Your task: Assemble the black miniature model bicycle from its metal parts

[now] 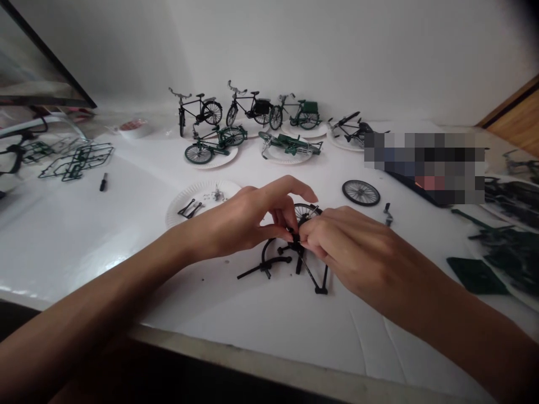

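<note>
A black model bicycle frame [310, 270] stands out below my hands, over the white table. My left hand [256, 216] pinches its upper joint between thumb and fingers, with the index finger raised and bent. From the other side my right hand [341, 241] closes its fingertips on the same joint; whatever small piece lies between them is too small to name. Behind the fingertips a spoked wheel [304, 212] is partly hidden. A curved black fender part [269, 262] hangs at the lower left of the frame.
A loose wheel [361, 192] lies behind my right hand. Beyond my left wrist, a paper plate [172, 210] holds small parts. Several model bicycles [202, 109] line the back. A screwdriver [103, 182] and green frames [78, 160] are left; a green plate part [475, 275] is right.
</note>
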Action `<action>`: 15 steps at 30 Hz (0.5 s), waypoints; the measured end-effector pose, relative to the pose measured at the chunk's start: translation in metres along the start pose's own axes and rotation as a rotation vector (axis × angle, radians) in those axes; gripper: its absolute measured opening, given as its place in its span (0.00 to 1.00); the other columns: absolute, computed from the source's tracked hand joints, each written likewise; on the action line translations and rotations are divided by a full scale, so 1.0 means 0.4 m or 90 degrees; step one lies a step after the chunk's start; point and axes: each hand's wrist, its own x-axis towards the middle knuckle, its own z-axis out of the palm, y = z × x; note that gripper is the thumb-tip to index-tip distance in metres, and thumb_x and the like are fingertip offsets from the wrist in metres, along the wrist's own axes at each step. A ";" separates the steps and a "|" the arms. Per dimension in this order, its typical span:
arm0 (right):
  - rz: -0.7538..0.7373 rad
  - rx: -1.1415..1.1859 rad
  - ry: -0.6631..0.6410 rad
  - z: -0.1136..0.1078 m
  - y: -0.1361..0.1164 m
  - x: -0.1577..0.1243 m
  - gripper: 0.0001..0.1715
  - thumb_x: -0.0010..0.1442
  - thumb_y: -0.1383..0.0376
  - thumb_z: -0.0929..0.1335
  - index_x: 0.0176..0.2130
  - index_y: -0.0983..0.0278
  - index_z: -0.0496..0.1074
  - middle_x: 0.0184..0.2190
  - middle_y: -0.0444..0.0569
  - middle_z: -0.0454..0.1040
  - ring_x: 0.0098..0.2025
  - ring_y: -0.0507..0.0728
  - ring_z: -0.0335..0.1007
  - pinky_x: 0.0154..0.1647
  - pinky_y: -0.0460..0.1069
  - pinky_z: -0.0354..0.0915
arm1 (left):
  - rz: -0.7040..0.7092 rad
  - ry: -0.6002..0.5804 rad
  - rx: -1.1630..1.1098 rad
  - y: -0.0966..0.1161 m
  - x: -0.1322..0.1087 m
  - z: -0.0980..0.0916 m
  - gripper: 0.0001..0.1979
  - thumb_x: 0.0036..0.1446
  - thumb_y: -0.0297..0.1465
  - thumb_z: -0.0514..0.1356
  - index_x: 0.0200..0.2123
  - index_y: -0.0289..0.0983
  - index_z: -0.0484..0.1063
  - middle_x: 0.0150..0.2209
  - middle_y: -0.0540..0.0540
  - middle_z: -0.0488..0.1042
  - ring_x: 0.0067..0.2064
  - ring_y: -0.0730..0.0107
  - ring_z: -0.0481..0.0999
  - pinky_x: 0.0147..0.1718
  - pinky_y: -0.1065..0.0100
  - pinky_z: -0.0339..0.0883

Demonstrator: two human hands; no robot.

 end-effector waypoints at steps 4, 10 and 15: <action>0.004 -0.014 -0.011 -0.001 -0.003 0.003 0.14 0.68 0.77 0.59 0.33 0.65 0.64 0.30 0.49 0.71 0.31 0.55 0.66 0.34 0.51 0.60 | 0.009 0.001 -0.003 -0.004 -0.001 0.000 0.25 0.60 0.18 0.62 0.58 0.39 0.62 0.36 0.53 0.79 0.41 0.73 0.80 0.45 0.69 0.70; 0.058 0.039 -0.006 0.014 0.004 -0.012 0.11 0.68 0.74 0.61 0.35 0.64 0.68 0.34 0.49 0.75 0.35 0.56 0.69 0.36 0.51 0.62 | 0.018 0.000 0.008 -0.004 0.000 0.001 0.26 0.60 0.19 0.63 0.58 0.38 0.62 0.37 0.52 0.79 0.41 0.73 0.80 0.46 0.69 0.70; 0.069 0.073 0.009 0.022 0.009 -0.021 0.10 0.68 0.73 0.62 0.37 0.63 0.70 0.35 0.48 0.76 0.36 0.56 0.71 0.37 0.51 0.64 | 0.015 0.000 0.004 -0.005 -0.002 0.001 0.26 0.60 0.19 0.62 0.59 0.39 0.62 0.37 0.52 0.79 0.42 0.71 0.80 0.46 0.68 0.70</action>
